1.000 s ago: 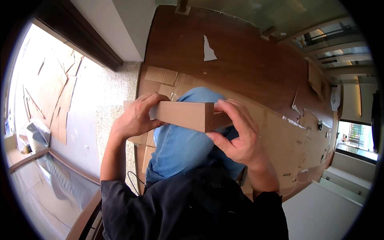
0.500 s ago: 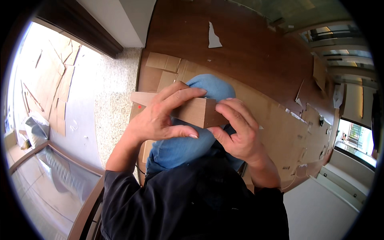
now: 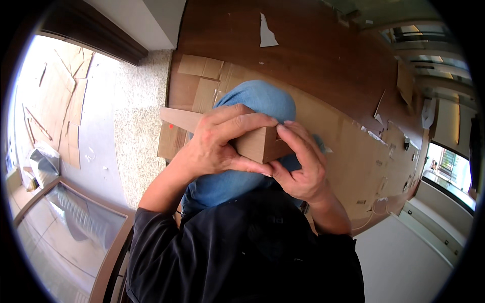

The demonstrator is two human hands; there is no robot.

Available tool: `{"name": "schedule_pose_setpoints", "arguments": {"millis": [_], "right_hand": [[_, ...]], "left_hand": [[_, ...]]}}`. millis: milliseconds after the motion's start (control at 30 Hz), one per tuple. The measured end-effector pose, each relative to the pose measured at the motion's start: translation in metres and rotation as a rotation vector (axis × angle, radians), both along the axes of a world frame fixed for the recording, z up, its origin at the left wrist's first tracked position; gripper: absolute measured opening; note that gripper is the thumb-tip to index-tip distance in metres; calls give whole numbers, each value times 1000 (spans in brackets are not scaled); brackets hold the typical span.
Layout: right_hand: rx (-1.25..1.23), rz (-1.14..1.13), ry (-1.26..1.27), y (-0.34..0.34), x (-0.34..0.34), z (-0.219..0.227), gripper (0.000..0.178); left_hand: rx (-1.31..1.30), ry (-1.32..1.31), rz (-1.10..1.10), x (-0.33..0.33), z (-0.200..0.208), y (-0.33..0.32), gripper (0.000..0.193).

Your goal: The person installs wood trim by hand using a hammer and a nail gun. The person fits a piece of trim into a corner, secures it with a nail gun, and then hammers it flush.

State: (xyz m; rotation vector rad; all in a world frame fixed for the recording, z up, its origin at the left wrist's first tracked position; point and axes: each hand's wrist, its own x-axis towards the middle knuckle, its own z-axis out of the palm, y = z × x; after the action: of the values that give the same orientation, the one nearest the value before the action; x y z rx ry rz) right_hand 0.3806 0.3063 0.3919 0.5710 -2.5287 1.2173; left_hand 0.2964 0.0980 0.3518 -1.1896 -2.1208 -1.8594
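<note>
A brown wood-grain trim piece (image 3: 252, 145) with a corner is held above my bent knee in blue jeans (image 3: 262, 96). One long arm of it runs off to the left, past my wrist. My left hand (image 3: 214, 139) spans this arm, fingers over the far edge and thumb along the near edge, close to the corner. On the other side of the corner, my right hand (image 3: 305, 169) pinches the shorter face between fingers and thumb. The fingertips of both hands almost meet at the corner, and so do the thumbs. The right fingers partly cover the shorter face.
Cardboard sheets (image 3: 343, 146) cover much of the floor around me. A torn white scrap (image 3: 268, 33) lies on the dark brown floor ahead. At lower left stands a brown-framed glass panel (image 3: 76, 222). A pale speckled stone strip (image 3: 144, 116) borders the floor at left.
My left hand has slid right toward the corner, and its thumb has closed onto the near edge. The right hand keeps its pinch there. The whole view has shifted slightly.
</note>
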Motion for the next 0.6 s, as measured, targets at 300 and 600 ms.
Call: {"name": "schedule_pose_setpoints", "arguments": {"millis": [300, 600], "right_hand": [[22, 43, 26, 8, -4, 0, 65], [11, 29, 26, 10, -2, -4, 65]], "left_hand": [[30, 44, 50, 0, -5, 9, 73], [30, 39, 13, -1, -6, 12, 70]]}}
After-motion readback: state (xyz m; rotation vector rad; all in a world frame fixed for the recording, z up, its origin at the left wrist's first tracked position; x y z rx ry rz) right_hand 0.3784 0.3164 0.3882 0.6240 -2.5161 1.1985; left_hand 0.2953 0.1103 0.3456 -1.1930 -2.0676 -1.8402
